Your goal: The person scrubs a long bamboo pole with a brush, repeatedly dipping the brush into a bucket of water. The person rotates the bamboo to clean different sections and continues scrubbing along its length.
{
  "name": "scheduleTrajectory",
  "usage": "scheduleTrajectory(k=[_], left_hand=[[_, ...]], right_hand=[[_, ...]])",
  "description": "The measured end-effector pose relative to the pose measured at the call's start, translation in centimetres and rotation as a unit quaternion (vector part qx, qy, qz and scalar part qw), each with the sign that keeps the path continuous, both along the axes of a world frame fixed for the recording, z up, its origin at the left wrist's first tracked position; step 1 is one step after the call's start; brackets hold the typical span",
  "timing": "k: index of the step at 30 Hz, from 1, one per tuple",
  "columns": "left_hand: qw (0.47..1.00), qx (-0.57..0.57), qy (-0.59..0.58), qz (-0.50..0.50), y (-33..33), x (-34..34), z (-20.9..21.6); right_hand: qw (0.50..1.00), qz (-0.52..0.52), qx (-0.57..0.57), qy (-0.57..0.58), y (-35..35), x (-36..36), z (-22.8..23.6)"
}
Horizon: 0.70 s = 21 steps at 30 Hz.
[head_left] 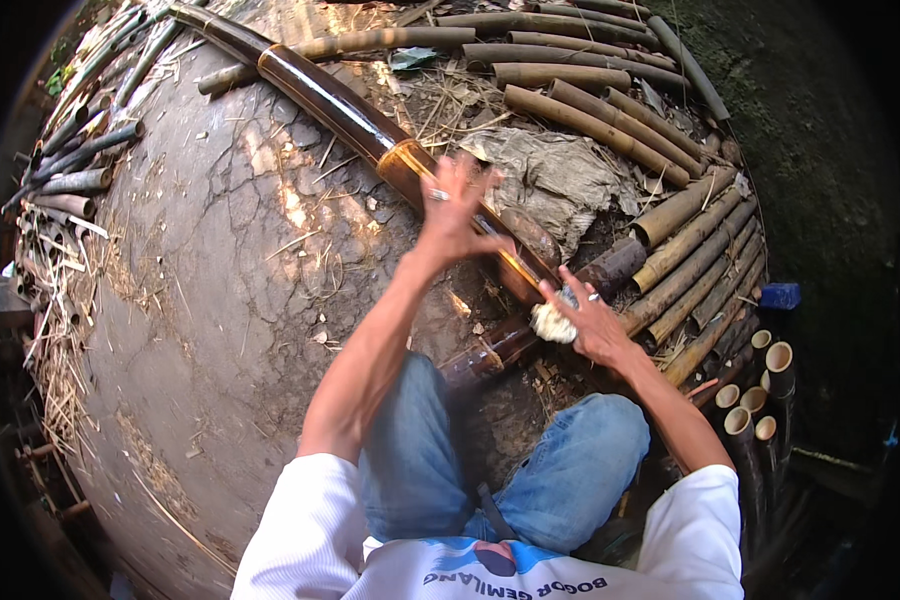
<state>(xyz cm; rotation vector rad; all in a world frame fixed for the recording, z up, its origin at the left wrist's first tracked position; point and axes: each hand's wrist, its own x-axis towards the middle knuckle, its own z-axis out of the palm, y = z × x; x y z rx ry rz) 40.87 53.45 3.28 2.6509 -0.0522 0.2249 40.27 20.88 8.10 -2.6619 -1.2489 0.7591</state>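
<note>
A long, glossy dark-brown bamboo pole with light rings at its joints runs from the upper left down to just beyond my knees. My left hand is over the pole, fingers spread, somewhat smeared by motion; whether it touches the surface I cannot tell. At the pole's near end, my right hand grips a wad of whitish cloth, partly hidden by the fingers. A shorter dark bamboo piece lies crosswise beneath that end.
Many cut bamboo poles lie in rows along the right and far side. A crumpled grey sheet rests beside the pole. Upright bamboo tubes stand at right. More bamboo and shavings line the left of the cracked ground.
</note>
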Motion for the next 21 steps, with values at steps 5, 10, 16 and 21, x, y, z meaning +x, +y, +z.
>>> scheduleTrajectory(k=[5, 10, 16, 21], left_hand=[[0.777, -0.445, -0.038, 0.444, 12.4, 4.1, -2.7], [0.709, -0.545, 0.042, 0.445, 21.0, 8.3, -5.5], [0.759, -0.388, 0.109, 0.512, 17.3, 11.1, -3.1], [0.766, -0.418, 0.114, 0.475, 16.8, 12.4, -3.6]], right_hand=[[0.993, 0.098, 0.045, -0.049, 4.4, -0.4, 0.0], [0.997, 0.044, 0.058, -0.014, 9.9, 0.4, -0.1], [0.993, -0.006, 0.087, -0.074, 20.8, 4.4, -1.8], [0.966, -0.096, 0.238, 0.010, 32.1, 15.7, -7.5]])
